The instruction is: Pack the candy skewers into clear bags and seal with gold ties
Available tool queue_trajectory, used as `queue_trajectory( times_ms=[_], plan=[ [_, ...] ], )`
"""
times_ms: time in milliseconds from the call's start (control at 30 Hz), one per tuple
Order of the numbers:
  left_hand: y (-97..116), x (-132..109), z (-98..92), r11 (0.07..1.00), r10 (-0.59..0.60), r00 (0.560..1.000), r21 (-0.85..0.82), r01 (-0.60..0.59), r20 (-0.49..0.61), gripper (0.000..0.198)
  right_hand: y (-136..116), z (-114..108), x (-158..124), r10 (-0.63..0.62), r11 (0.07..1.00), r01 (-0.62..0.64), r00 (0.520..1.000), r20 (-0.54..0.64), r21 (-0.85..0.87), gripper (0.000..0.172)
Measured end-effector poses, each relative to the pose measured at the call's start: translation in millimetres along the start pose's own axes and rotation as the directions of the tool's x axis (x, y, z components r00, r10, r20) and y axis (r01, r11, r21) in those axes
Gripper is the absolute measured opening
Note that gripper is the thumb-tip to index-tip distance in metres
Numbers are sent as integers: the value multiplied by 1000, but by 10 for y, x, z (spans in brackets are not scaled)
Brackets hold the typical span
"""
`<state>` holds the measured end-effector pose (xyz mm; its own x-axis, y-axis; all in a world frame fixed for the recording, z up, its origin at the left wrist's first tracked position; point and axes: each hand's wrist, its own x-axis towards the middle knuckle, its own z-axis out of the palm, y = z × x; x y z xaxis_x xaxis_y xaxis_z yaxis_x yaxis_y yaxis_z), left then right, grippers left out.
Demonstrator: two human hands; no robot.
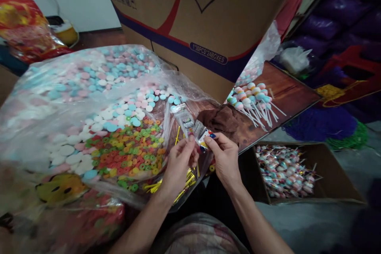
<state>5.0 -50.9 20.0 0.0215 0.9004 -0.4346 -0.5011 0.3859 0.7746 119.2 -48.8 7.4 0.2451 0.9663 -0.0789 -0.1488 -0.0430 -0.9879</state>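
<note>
Pinching confirmed: small clear packet is gripped at both edges between left hand and right hand. Edges are best held taut, clear of the ring candies left of the hands.

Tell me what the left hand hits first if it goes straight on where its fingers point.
The clear packet that the left hand pinches; past it, probably the cardboard box, though depth is unclear. The right hand holds a printed packet.

One head-worn camera looks forward and down, close over the left hand and right hand.
</note>
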Motion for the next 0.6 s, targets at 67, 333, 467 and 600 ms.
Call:
queue_trajectory(
  times_ms=[67,333,467,600],
  plan=[
    [-2,44,-1,957,-203,975,-191,217,89,33,-34,-37,-7,-3,1000,4,1000,11,-31,20],
    [13,231,158,949,-70,996,-313,47,-62,23,-57,-173,-31,2,997,2,999,52,-83,25],
    [-34,177,232,975,81,986,-195,-108,-144,29,-38,-248,-8,-1,998,4,999,50,-59,32],
    [16,219,200,970,-9,996,-244,-14,-91,30,-47,-336,38,1,995,5,998,64,-103,33]
  ],
)
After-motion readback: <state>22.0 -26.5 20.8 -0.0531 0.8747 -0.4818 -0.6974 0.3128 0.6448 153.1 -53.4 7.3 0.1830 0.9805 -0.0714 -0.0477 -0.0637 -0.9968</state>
